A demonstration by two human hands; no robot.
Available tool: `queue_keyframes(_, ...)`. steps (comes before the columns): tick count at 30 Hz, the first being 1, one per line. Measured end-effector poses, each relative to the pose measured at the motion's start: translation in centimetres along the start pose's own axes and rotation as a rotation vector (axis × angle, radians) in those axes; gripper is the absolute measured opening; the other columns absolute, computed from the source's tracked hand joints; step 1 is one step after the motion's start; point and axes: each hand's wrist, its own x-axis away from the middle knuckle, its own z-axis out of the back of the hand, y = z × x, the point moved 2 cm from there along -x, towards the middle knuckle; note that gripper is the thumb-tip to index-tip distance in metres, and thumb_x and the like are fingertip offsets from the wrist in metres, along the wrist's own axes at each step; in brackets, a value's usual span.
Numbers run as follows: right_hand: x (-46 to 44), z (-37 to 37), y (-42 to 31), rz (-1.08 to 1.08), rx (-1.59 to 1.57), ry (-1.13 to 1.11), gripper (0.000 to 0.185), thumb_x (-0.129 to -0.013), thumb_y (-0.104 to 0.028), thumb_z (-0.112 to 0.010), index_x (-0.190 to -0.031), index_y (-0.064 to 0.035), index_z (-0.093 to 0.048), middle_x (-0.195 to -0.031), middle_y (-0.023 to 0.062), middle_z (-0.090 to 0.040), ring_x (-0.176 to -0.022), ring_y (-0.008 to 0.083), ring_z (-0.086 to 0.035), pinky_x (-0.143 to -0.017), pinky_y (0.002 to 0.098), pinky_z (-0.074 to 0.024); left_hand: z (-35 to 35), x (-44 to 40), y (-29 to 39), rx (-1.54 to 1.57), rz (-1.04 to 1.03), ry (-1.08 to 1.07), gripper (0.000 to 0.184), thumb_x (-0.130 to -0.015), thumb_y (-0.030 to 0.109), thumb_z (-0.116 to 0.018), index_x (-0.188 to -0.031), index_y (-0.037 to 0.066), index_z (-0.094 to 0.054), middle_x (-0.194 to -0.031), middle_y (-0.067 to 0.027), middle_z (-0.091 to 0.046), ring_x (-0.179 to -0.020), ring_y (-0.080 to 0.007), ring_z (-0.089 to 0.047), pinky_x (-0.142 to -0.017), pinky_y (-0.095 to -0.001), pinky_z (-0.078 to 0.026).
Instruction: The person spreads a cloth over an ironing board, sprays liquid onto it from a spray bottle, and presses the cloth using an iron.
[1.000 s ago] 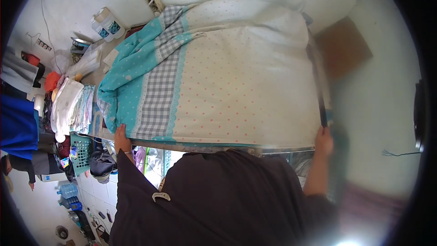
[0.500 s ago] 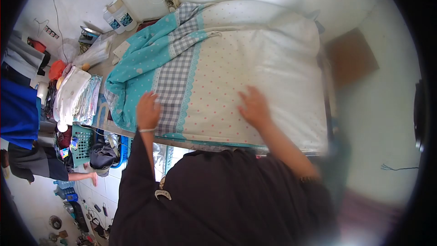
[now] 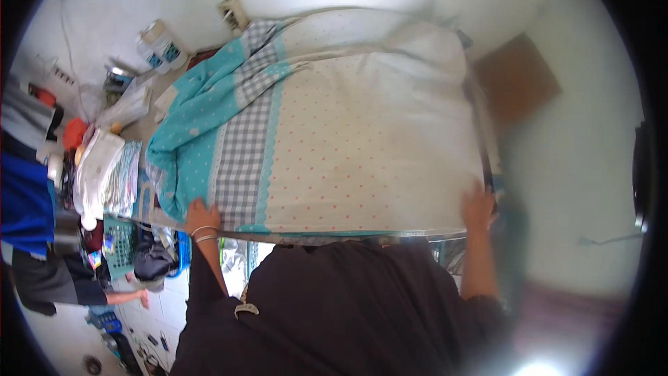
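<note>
A large cloth (image 3: pixel 348 139), cream with pink dots, lies spread over a table in front of me. Its left part has a grey-white checked band and a bunched turquoise section with white dots. My left hand (image 3: pixel 202 216), with bracelets at the wrist, rests at the near left edge on the turquoise part, fingers apart. My right hand (image 3: pixel 478 207) is at the near right corner of the cloth, slightly blurred, its fingers apart. Neither hand visibly grips anything. Soft folds run across the far side of the cloth.
Folded cloths (image 3: pixel 104 174) are stacked at the left end of the table (image 3: pixel 154 101). Two white bottles (image 3: pixel 163 45) stand behind, near a wall socket (image 3: pixel 232 15). A green basket (image 3: pixel 120 247) is below left, beside another person's leg (image 3: pixel 125 297). A brown board (image 3: pixel 518 83) is at right.
Both hands have moved apart, from over the cloth's middle to its near corners. The view has shifted slightly. The other person's leg remains visible at the left.
</note>
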Motion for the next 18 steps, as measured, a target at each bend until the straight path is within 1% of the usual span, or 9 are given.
queue_keyframes(2, -0.9, 1.5, 1.1, -0.165, 0.028, -0.045, 0.058, -0.083, -0.047, -0.047, -0.134, -0.0214, -0.034, -0.141, 0.0139, -0.023, -0.131, 0.0315, -0.020, -0.096, 0.0630, -0.0201, 2.9, -1.9, 1.5, -0.031, 0.282, -0.595, 0.040, -0.076, 0.037, -0.053, -0.107, 0.012, -0.057, -0.114, -0.0111, -0.055, -0.106, -0.0285, -0.051, -0.088, -0.0458, -0.039)
queue_keyframes(3, -1.8, 1.5, 0.4, -0.042, -0.005, 0.009, 0.058, -0.083, -0.047, -0.047, -0.133, -0.0209, -0.034, -0.141, 0.0149, -0.022, -0.131, 0.0315, -0.019, -0.096, 0.0612, -0.0210, 2.8, -2.3, 3.1, -0.025, 0.262, -0.589, 0.040, -0.076, 0.037, -0.053, -0.107, 0.012, -0.057, -0.114, -0.0111, -0.055, -0.106, -0.0285, -0.051, -0.088, -0.0458, -0.039)
queue_keyframes(5, -1.6, -1.1, -3.9, 0.256, -0.103, 0.244, 0.056, -0.082, -0.044, -0.050, -0.132, -0.0220, -0.037, -0.141, 0.0148, -0.023, -0.132, 0.0314, -0.017, -0.098, 0.0566, -0.0235, 2.3, -2.4, 7.9, 0.129, -0.151, -0.251, 0.034, -0.073, 0.033, -0.057, -0.098, 0.010, -0.059, -0.099, -0.0106, -0.059, -0.095, -0.0291, -0.054, -0.082, -0.0436, -0.042)
queue_keyframes(7, 1.4, -2.5, -11.4, 0.638, -0.248, 0.288, 0.057, -0.081, -0.043, -0.052, -0.132, -0.0245, -0.036, -0.141, 0.0124, -0.023, -0.132, 0.0305, -0.015, -0.097, 0.0597, -0.0222, 0.7, -0.5, 13.3, 0.479, -0.611, 0.076, 0.031, -0.072, 0.026, -0.059, -0.097, 0.007, -0.057, -0.094, -0.0127, -0.058, -0.091, -0.0308, -0.054, -0.077, -0.0419, -0.044)
queue_keyframes(8, 3.7, -1.7, -14.8, 0.759, -0.221, 0.089, 0.058, -0.080, -0.044, -0.052, -0.132, -0.0240, -0.037, -0.143, 0.0116, -0.020, -0.133, 0.0302, -0.014, -0.097, 0.0616, -0.0193, 1.4, 1.3, 15.9, 0.452, -0.653, 0.138, 0.029, -0.072, 0.023, -0.059, -0.095, 0.006, -0.056, -0.094, -0.0138, -0.057, -0.090, -0.0318, -0.054, -0.076, -0.0421, -0.044)
queue_keyframes(10, 7.3, -2.5, -17.4, 0.977, -0.151, -0.051, 0.059, -0.079, -0.045, -0.051, -0.132, -0.0233, -0.036, -0.143, 0.0112, -0.019, -0.133, 0.0291, -0.013, -0.100, 0.0609, -0.0143, 1.8, 3.0, 17.7, 0.428, -0.705, 0.204, 0.027, -0.072, 0.019, -0.059, -0.094, 0.005, -0.055, -0.093, -0.0150, -0.057, -0.090, -0.0327, -0.053, -0.075, -0.0422, -0.044)
queue_keyframes(12, 5.3, -2.3, -14.9, 0.842, -0.160, -0.031, 0.060, -0.079, -0.047, -0.050, -0.133, -0.0232, -0.035, -0.143, 0.0111, -0.019, -0.134, 0.0282, -0.012, -0.101, 0.0600, -0.0115, 0.6, 2.7, 15.8, 0.475, -0.521, 0.010, 0.026, -0.074, 0.019, -0.056, -0.095, 0.004, -0.054, -0.092, -0.0168, -0.056, -0.089, -0.0331, -0.053, -0.075, -0.0423, -0.044)
queue_keyframes(15, 0.1, -3.6, -5.0, 0.440, -0.205, 0.142, 0.063, -0.080, -0.050, -0.048, -0.134, -0.0232, -0.033, -0.144, 0.0096, -0.018, -0.134, 0.0257, -0.011, -0.103, 0.0571, -0.0063, -0.8, 3.4, 9.8, 0.349, -0.367, -0.032, 0.022, -0.075, 0.021, -0.054, -0.091, 0.006, -0.054, -0.085, -0.0157, -0.056, -0.080, -0.0339, -0.055, -0.070, -0.0434, -0.045)
queue_keyframes(18, -1.5, 0.7, 3.7, -0.065, -0.079, -0.013, 0.063, -0.080, -0.048, -0.050, -0.135, -0.0226, -0.031, -0.143, 0.0112, -0.019, -0.133, 0.0264, -0.014, -0.099, 0.0612, -0.0149, -1.8, 3.6, 4.4, 0.167, -0.174, -0.076, 0.017, -0.075, 0.023, -0.054, -0.082, 0.007, -0.055, -0.075, -0.0136, -0.058, -0.072, -0.0346, -0.057, -0.062, -0.0449, -0.045)
